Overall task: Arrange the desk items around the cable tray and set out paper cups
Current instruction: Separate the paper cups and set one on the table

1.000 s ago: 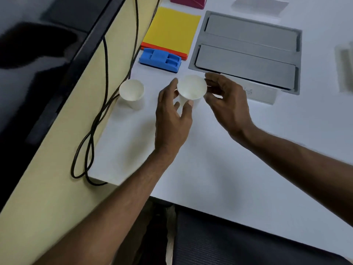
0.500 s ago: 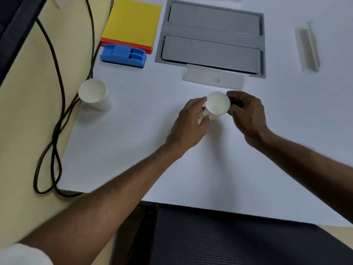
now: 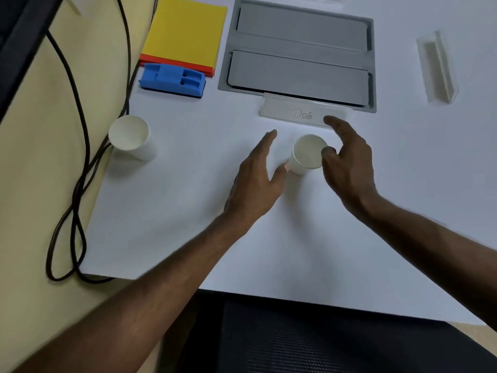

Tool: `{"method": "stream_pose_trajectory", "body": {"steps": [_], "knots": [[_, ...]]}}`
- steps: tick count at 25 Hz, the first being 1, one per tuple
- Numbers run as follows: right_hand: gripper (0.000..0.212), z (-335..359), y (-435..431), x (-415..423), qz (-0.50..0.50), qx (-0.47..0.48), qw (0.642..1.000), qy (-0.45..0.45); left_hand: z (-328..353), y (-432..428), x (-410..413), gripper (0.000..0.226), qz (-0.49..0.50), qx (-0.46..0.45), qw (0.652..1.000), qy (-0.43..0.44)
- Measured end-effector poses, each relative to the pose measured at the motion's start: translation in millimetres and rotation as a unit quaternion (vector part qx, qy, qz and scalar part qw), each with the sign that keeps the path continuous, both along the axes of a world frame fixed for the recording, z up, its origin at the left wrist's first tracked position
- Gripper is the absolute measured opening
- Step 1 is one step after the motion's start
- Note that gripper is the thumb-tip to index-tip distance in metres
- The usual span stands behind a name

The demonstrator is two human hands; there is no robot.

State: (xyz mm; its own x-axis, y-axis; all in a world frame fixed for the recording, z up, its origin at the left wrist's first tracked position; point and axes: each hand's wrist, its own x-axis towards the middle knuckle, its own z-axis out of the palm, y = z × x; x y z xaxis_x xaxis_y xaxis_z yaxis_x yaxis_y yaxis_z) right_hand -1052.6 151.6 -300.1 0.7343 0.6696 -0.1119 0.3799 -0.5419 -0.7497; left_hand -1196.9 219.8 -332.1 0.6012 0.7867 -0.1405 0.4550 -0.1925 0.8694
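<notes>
A white paper cup (image 3: 306,153) stands upright on the white desk, just in front of the grey cable tray (image 3: 297,53). My left hand (image 3: 258,179) is open to the cup's left, thumb tip near its base. My right hand (image 3: 347,160) is open on the cup's right, fingers spread, one fingertip close to the rim. A second paper cup (image 3: 130,137) stands upright at the desk's left edge. A clear name stand reading "DOG" (image 3: 302,114) lies against the tray's front edge.
A blue eraser block (image 3: 172,80) and a yellow-and-orange pad (image 3: 185,32) lie left of the tray. Another clear stand (image 3: 437,67) is at the right. Black cables (image 3: 78,168) loop over the yellow surface on the left. A dark chair (image 3: 309,337) is below.
The cup went from held in the air to standing in front of the tray. Both hands have opened and drawn slightly away from it.
</notes>
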Motion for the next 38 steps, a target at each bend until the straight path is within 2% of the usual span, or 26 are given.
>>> {"method": "stream_pose_trajectory", "body": {"steps": [5,9,12,17,19,21,25,27,29,34,38], "knots": [[0.056,6,36,-49,0.144,0.045,0.988,-0.020,13,21,-57,0.058,0.148,0.058,0.987,-0.007],[0.048,2,77,-92,0.215,0.068,0.974,0.010,13,43,-112,0.042,0.311,0.068,0.946,-0.059],[0.046,-5,108,-123,0.248,0.056,0.966,0.046,10,58,-136,0.042,0.382,0.063,0.919,-0.067],[0.042,-16,157,-157,0.227,0.033,0.968,0.098,1,90,-148,0.048,0.425,0.032,0.904,-0.036],[0.040,-21,171,-166,0.237,0.022,0.966,0.100,1,99,-146,0.038,0.438,0.014,0.899,-0.027],[0.037,-24,178,-173,0.251,0.010,0.963,0.099,3,102,-144,0.017,0.442,0.012,0.896,-0.031],[0.031,-28,178,-174,0.241,0.010,0.966,0.094,5,98,-143,0.026,0.433,-0.008,0.900,-0.037],[0.034,-27,177,-169,0.244,0.005,0.965,0.097,4,95,-144,0.040,0.422,-0.020,0.906,-0.033],[0.039,-24,175,-167,0.247,0.000,0.963,0.108,5,92,-142,0.043,0.423,-0.021,0.905,-0.029],[0.036,-17,167,-166,0.222,0.002,0.968,0.120,15,89,-141,0.040,0.448,-0.005,0.893,-0.034],[0.030,-13,164,-166,0.208,0.003,0.972,0.105,18,91,-140,0.052,0.474,-0.034,0.879,-0.040]]}}
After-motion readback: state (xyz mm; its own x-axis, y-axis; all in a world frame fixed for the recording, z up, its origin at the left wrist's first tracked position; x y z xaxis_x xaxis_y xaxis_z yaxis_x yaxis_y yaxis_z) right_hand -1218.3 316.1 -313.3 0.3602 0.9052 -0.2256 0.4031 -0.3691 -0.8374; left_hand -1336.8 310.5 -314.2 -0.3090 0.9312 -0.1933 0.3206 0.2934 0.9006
